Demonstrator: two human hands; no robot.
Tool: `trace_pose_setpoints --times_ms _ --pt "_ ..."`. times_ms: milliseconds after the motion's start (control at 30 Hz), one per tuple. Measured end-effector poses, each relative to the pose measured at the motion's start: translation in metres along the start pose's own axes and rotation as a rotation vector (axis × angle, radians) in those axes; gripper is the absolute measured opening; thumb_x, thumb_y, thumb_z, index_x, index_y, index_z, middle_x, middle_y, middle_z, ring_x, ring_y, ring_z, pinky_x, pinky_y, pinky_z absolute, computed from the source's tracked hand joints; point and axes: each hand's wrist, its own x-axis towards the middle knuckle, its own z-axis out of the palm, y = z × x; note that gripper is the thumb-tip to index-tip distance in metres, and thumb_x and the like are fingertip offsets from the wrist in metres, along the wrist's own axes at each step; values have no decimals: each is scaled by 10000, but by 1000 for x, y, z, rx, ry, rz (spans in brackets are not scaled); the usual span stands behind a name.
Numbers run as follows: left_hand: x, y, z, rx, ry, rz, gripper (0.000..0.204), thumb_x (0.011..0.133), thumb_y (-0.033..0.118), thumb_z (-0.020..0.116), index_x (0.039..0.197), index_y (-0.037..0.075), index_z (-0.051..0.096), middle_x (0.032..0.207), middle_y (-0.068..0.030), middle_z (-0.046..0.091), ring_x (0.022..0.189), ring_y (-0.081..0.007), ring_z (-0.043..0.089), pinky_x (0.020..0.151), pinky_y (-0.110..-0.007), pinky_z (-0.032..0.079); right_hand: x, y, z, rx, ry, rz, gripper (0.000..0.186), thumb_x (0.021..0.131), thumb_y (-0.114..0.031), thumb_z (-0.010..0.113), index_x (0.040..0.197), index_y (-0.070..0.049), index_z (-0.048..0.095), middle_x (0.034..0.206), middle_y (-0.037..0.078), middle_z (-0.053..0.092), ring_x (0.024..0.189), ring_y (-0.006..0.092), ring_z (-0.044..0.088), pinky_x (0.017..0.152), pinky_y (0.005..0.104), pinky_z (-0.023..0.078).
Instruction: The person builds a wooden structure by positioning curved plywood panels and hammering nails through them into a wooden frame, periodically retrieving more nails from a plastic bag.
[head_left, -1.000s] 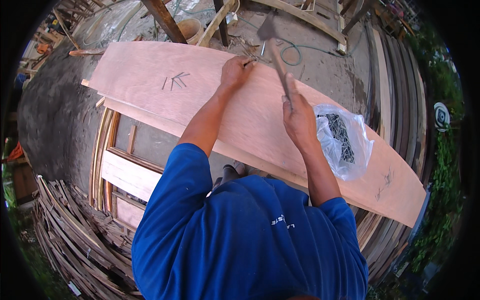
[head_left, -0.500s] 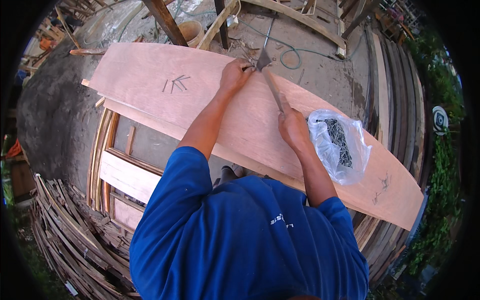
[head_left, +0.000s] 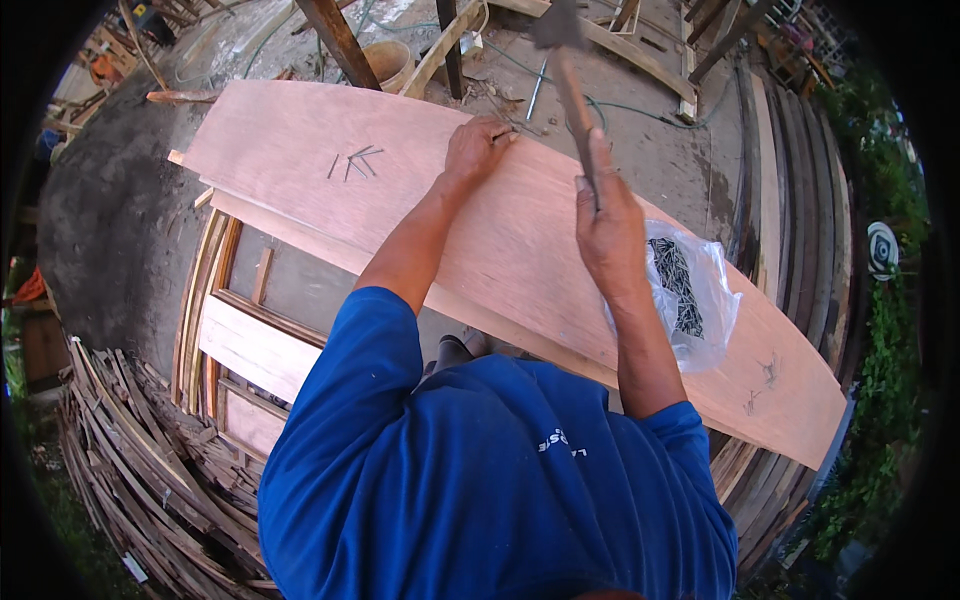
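Observation:
My right hand (head_left: 612,235) is wrapped round the wooden handle of a hammer (head_left: 572,90), raised over the far side of a plywood panel (head_left: 540,220). The hammer's broad dark head is partly cut off by the top of the view. At the panel's far edge, my left hand (head_left: 478,150) is closed with its fingertips pinching a small dark nail (head_left: 503,136), mostly hidden by the fingers. A clear plastic bag of nails (head_left: 672,285) lies on the panel beside my right forearm. Several loose nails (head_left: 355,163) rest on the panel's left part.
Beneath the panel, a wooden frame (head_left: 262,318) extends to the left. Stacked timber strips (head_left: 150,460) lie at the lower left, with long boards (head_left: 800,190) along the right. Beyond the panel are a bucket (head_left: 388,64), wooden posts (head_left: 335,40) and a green hose (head_left: 650,118).
My right hand has lifted the hammer up and away from the panel's far edge, where its head was beside my left fingers. My left hand has stayed almost in place.

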Motion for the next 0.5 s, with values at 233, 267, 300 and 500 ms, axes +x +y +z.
trace_pose_setpoints --times_ms 233,267,300,500 --pt "0 -14 8 -14 -22 48 184 899 147 714 1030 46 794 1096 -130 745 1024 -340 693 908 -421 553 -11 21 11 -69 -337 157 632 1023 -122 591 1622 -171 395 996 293 685 882 441 715 758 533 552" --pt "-2 -15 8 -52 -2 29 207 898 127 686 1059 42 786 1089 -126 748 1015 -307 701 907 -399 553 -9 10 3 -69 -345 163 632 1023 -122 591 1622 -171 395 996 293 685 882 441 715 758 533 552" --pt "-3 -16 7 -83 22 11 234 898 106 659 1088 39 778 1082 -123 751 1007 -275 709 905 -377 553 -3 -6 -6 8 -186 99 662 1017 -104 608 1633 -178 378 1035 290 697 894 451 709 796 513 552" --pt "2 -31 7 -392 177 -223 365 903 78 601 1245 5 705 1098 -102 748 1009 -181 695 921 -308 534 -20 22 22 -53 -44 -9 674 1003 -104 627 1630 -151 384 1018 263 699 871 439 707 749 514 559"
